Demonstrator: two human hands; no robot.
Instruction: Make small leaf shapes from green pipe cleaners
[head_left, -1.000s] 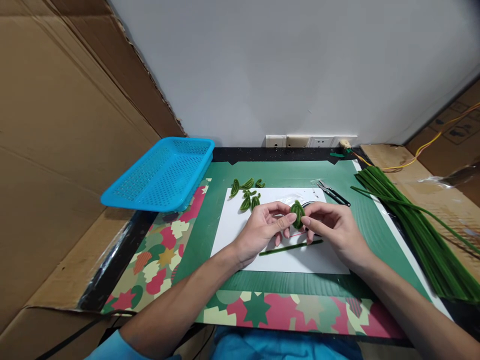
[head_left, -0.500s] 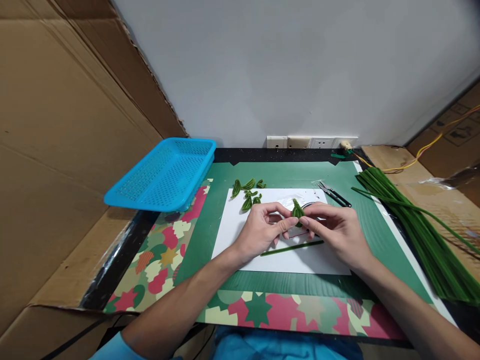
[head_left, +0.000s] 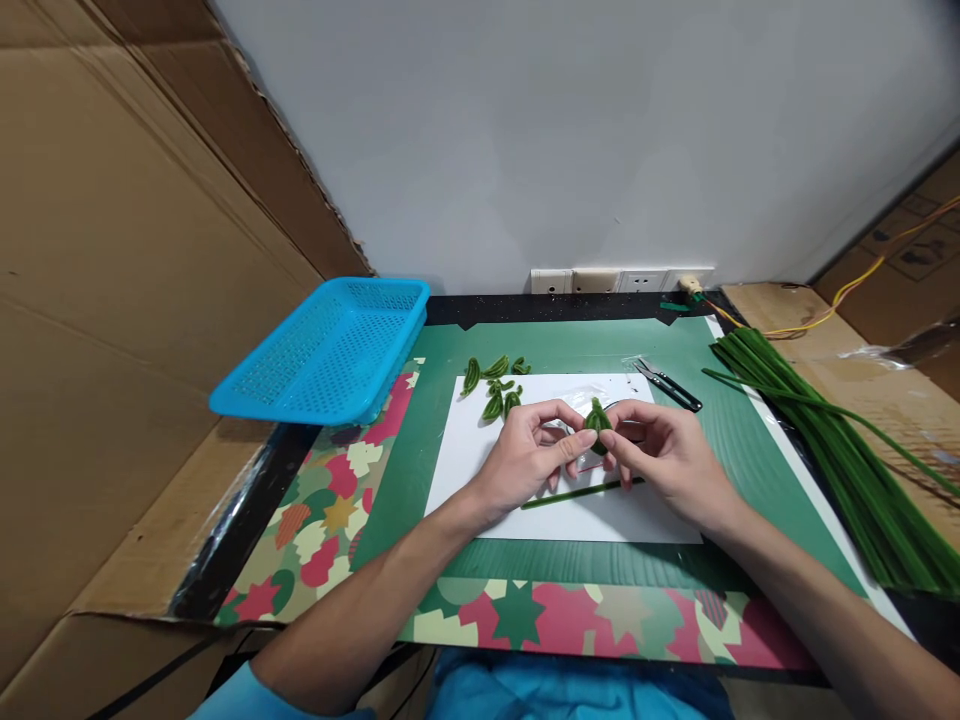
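Observation:
My left hand and my right hand meet above a white sheet of paper. Between their thumbs and fingers they pinch a small leaf shape bent from green pipe cleaner, its narrow tip upward. Below the fingers a single straight green pipe cleaner lies on the paper. Several more green pipe-cleaner leaves lie at the paper's upper left corner. Behind the hands, partly hidden, is a clear plastic wrapper.
Black-handled thread snips lie beyond my right hand. A thick bundle of green pipe cleaners rests at the right. A blue perforated basket stands at the left. Wall sockets with a plugged yellow cable are behind the table.
The pipe-cleaner leaf looks slightly wider and turned a little between my fingers. Both hands stay in nearly the same place.

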